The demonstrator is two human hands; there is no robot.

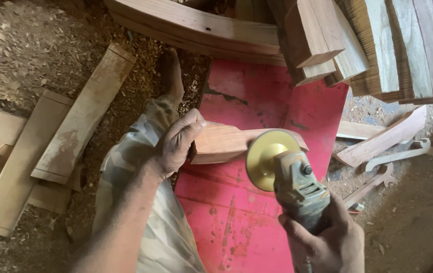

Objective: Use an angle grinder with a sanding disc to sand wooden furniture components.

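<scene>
A person sits low over a scuffed red-painted board (pixel 257 101) lying on a sawdust-covered floor (pixel 24 45), seen from above. The left hand (pixel 176 144) is wrapped closed around the left end of a short, reddish-brown shaped block of wood (pixel 221 141), pinning it on the red board. The right hand (pixel 328 240) is closed tight around the grey, dust-caked body of a handheld angle grinder (pixel 300 189), whose round yellow sanding disc (pixel 267 157) meets the block's near face towards its right end.

The block lies across the view, its long axis running left to right, its narrower right end pointing towards a pile of curved, cut wooden parts (pixel 383 146) on the ground. Its top looks smooth and evenly coloured. I judge the shaping well under way, with the near side and right end left to finish; how clean the hidden far side is cannot be told.

Pale flat planks (pixel 75 121) lie to the left on the sawdust. Thick stacked timber pieces (pixel 358 45) crowd the top of the view. The person's bare foot (pixel 171 71) and pale, worn trouser leg (pixel 150 212) lie beside the board.
</scene>
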